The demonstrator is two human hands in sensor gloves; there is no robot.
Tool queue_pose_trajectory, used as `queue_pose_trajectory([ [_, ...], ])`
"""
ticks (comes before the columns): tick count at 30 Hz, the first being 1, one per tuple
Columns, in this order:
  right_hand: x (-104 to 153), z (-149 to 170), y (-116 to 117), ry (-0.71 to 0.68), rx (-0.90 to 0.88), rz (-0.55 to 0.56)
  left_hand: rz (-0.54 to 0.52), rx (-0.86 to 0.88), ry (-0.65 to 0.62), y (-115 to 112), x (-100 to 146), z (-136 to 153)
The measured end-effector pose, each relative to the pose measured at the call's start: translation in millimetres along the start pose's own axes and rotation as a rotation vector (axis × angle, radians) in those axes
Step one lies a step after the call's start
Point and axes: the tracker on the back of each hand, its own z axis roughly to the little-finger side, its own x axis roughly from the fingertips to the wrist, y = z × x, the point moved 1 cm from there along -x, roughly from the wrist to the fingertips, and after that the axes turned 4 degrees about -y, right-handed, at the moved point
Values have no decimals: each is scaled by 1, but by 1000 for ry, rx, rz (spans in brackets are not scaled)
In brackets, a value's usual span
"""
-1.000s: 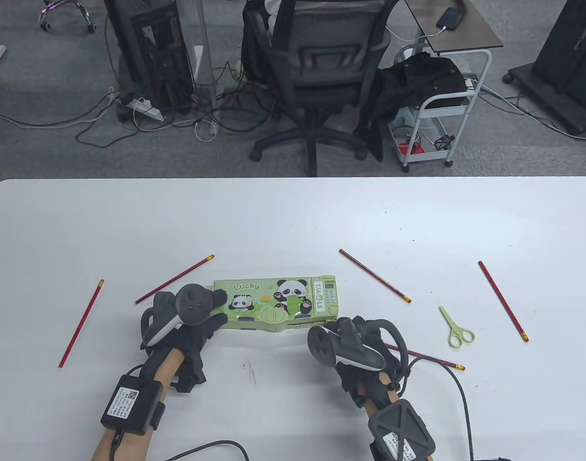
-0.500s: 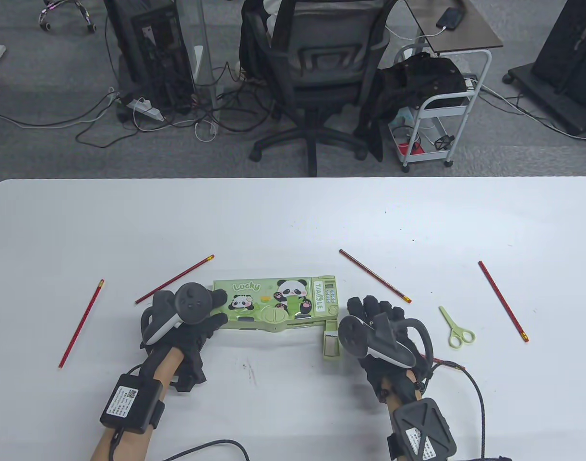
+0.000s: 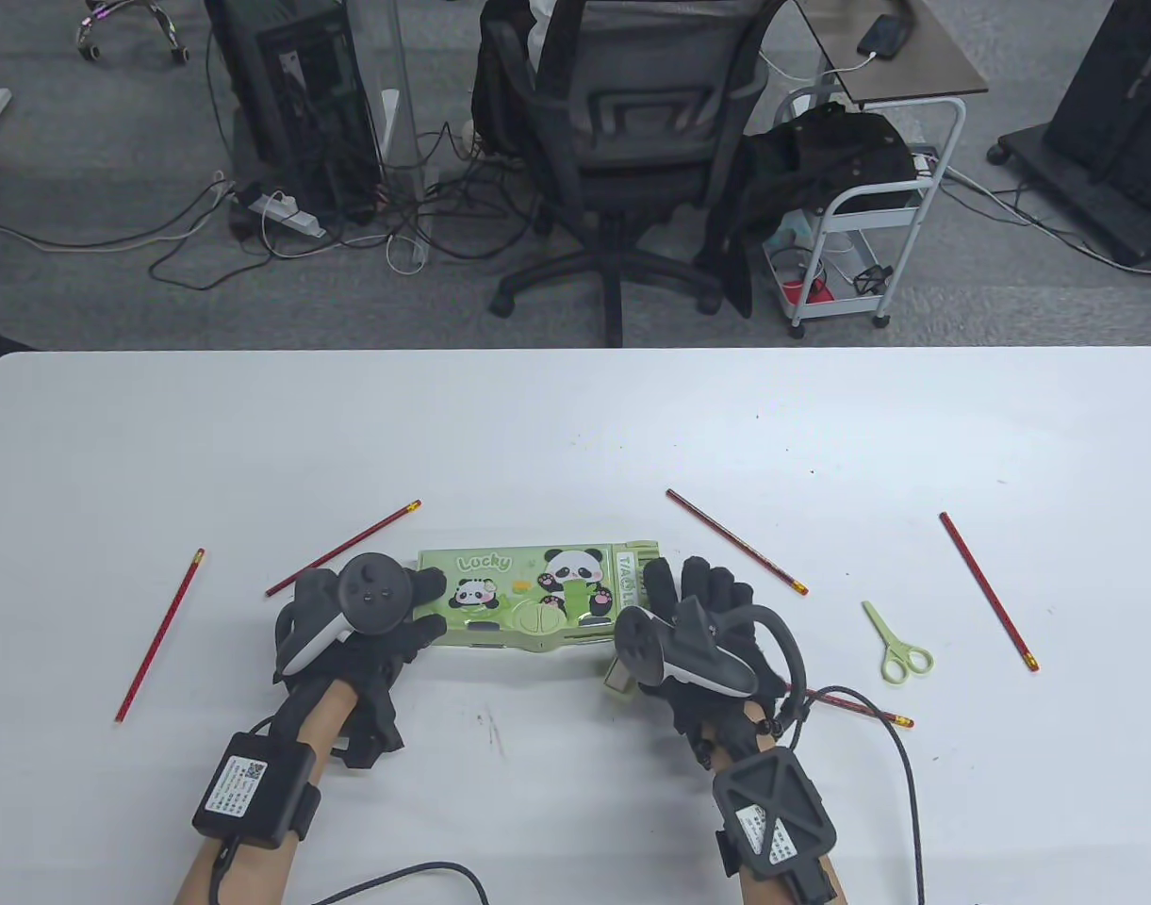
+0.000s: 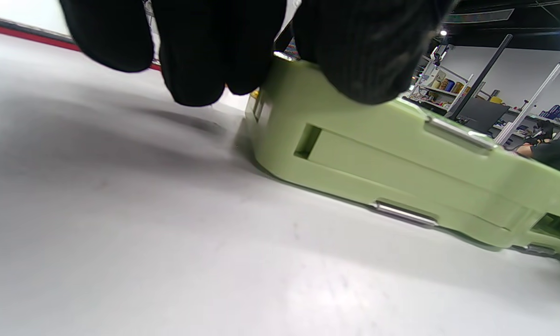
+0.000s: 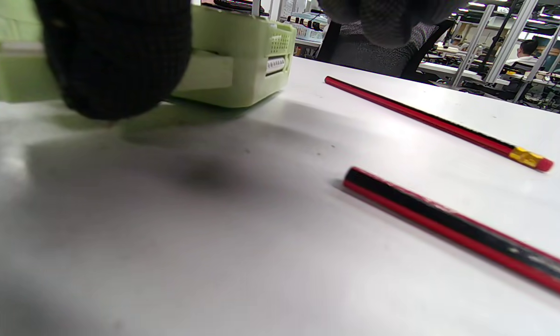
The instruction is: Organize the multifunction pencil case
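Note:
The green panda pencil case [image 3: 528, 603] lies flat at the table's middle front. My left hand [image 3: 429, 603] grips its left end, fingers on the lid and thumb on the near side; the left wrist view shows the fingertips [image 4: 368, 56] on the case [image 4: 401, 158]. My right hand [image 3: 669, 589] reaches over the case's right end, fingers curled on top. A small drawer [image 3: 618, 675] sticks out of the near side under that hand's tracker. In the right wrist view the thumb [image 5: 116, 60] lies against the case [image 5: 242, 42] by the drawer [image 5: 210, 70].
Several red pencils lie loose: two to the left [image 3: 344, 549] [image 3: 158, 636], one behind the right hand [image 3: 735, 542], one at far right [image 3: 988, 591], one under the right wrist [image 3: 853, 705]. Green scissors [image 3: 896, 646] lie to the right. The right glove's cable [image 3: 900, 754] trails toward the front edge.
A drawer popped out of the case's near right side. My right hand swung right, then back left onto the case's right end, covering most of the drawer. The left hand stayed put.

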Motion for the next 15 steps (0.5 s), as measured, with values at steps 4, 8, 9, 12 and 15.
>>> queue_pose_trajectory([
  [4,-11,-6,-1,39,4,-29,0,6,-3,0,0,0],
  [8,-20,-10,0,69,-51,-40,1,2,-7,0,0,0],
  [9,-22,-11,0,69,-60,-39,1,1,-7,0,0,0],
  [12,-28,-16,-1,72,-98,-54,11,0,-10,1,-1,1],
  [15,-31,-20,1,87,-114,-49,3,16,-15,0,0,1],
])
